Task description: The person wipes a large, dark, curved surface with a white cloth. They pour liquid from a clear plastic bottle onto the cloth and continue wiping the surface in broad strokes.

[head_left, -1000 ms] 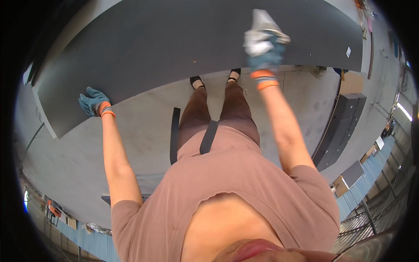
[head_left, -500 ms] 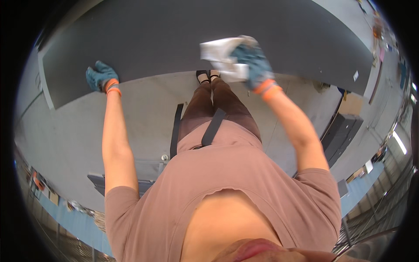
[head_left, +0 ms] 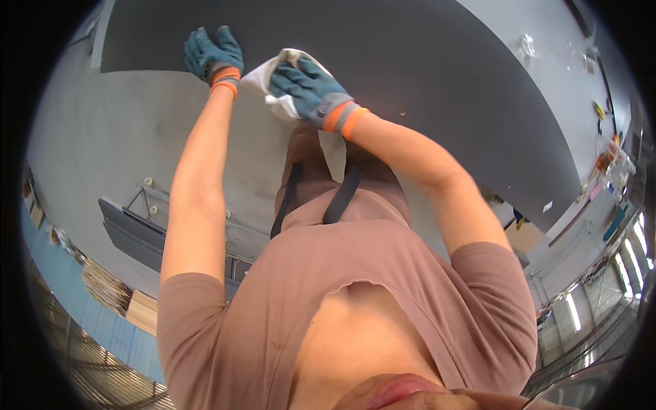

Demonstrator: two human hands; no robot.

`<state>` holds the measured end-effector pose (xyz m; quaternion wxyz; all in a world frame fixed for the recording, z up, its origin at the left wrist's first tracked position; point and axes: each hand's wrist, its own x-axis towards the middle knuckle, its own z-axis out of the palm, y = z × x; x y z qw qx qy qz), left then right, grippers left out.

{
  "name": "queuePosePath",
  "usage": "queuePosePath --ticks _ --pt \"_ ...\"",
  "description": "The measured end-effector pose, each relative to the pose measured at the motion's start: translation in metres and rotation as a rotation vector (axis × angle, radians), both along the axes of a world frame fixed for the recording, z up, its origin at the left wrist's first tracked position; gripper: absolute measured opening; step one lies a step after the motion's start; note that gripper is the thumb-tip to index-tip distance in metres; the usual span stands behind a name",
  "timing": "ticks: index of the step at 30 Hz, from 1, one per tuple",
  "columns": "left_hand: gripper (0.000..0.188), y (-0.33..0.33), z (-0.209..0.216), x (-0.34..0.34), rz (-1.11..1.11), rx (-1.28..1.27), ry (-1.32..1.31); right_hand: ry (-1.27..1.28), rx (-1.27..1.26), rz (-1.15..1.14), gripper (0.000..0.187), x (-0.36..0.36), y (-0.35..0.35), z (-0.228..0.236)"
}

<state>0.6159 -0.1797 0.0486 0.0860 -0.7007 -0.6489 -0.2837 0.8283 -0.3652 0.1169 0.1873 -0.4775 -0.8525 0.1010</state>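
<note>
A wide, dark grey flat panel (head_left: 444, 82) spans the top of the view in front of me. My left hand (head_left: 213, 58), in a teal work glove with an orange cuff, rests on the panel near its near edge, fingers spread and holding nothing. In a matching glove, my right hand (head_left: 311, 89) presses a white cloth (head_left: 258, 80) with its fingers laid over it. The cloth sits at the panel's near edge, just right of my left hand, with a loose corner hanging over. Part of the cloth is hidden beneath the glove.
A small white tag (head_left: 548, 206) lies on the panel's right end. At the lower left, dark panels (head_left: 133, 236) lie by a metal frame with small wheels (head_left: 148, 182). Stacked cardboard (head_left: 106, 285) stands farther back, and loose items lie on the floor at far right.
My right hand has swept left with the cloth, close to my left hand. My left hand has shifted farther onto the panel and to the right. The whole view has turned somewhat.
</note>
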Motion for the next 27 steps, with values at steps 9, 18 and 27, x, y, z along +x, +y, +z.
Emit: queuePosePath --ticks 9,18,27 --pt "0.045 -0.001 0.007 -0.051 -0.31 -0.156 -0.97 -0.27 -0.256 0.09 0.048 0.091 -0.079 0.03" --pt "0.044 -0.01 0.038 -0.224 0.163 -0.172 -0.818 -0.1 -0.122 0.097 0.047 -0.118 0.11 0.015" --pt "0.05 -0.011 -0.024 -0.32 0.542 -0.239 -1.69 0.035 0.18 0.143 0.045 -0.361 0.353 -0.015"
